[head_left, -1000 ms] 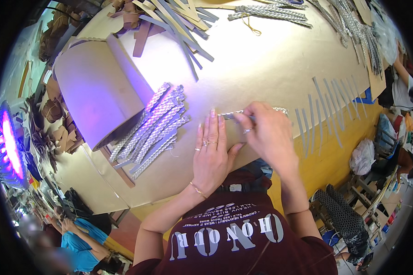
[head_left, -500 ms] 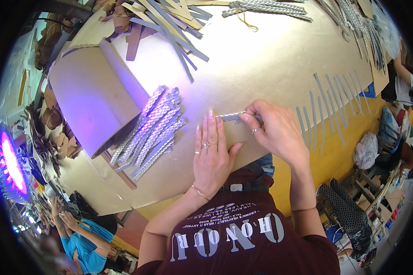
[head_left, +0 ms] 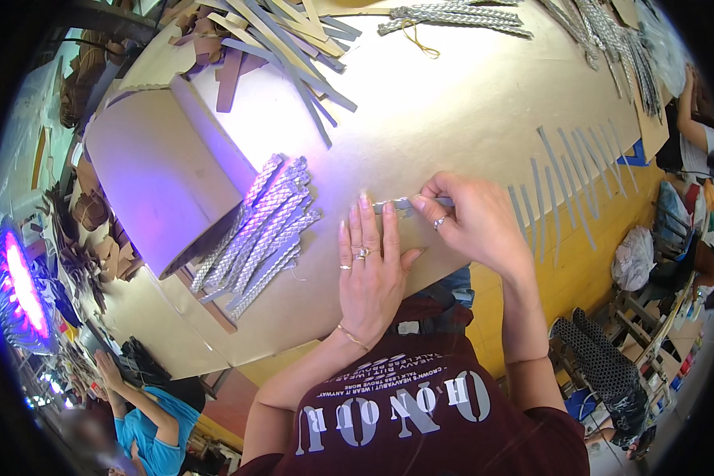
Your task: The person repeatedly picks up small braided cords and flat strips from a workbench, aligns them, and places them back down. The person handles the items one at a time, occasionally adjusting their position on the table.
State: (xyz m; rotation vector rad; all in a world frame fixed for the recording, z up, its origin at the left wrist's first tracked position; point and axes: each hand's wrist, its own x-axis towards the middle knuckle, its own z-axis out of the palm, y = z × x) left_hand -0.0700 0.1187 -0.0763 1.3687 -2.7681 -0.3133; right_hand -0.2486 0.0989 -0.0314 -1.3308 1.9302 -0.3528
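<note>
A short silver braided cord on a grey flat strip (head_left: 397,205) lies on the table between my hands. My left hand (head_left: 368,258) rests flat with its fingers stretched out, the fingertips against the strip's left part. With thumb and fingers pinched, my right hand (head_left: 474,218) grips the strip's right part; a bit of grey shows past the fingers. Left of my hands is a bundle of silver braided straps (head_left: 258,230). On the right, several thin grey strips (head_left: 567,186) lie spaced in a row along the table edge.
A curved brown board (head_left: 163,174) stands at the left. Loose grey and beige strips (head_left: 289,51) and more silver braids (head_left: 456,17) lie at the far side. A glowing purple lamp (head_left: 20,285) is at the far left. A person in blue (head_left: 155,424) sits at lower left.
My left hand has shifted slightly right and its fingers are spread wider. My right hand has moved a little left along the strip, still pinching it.
</note>
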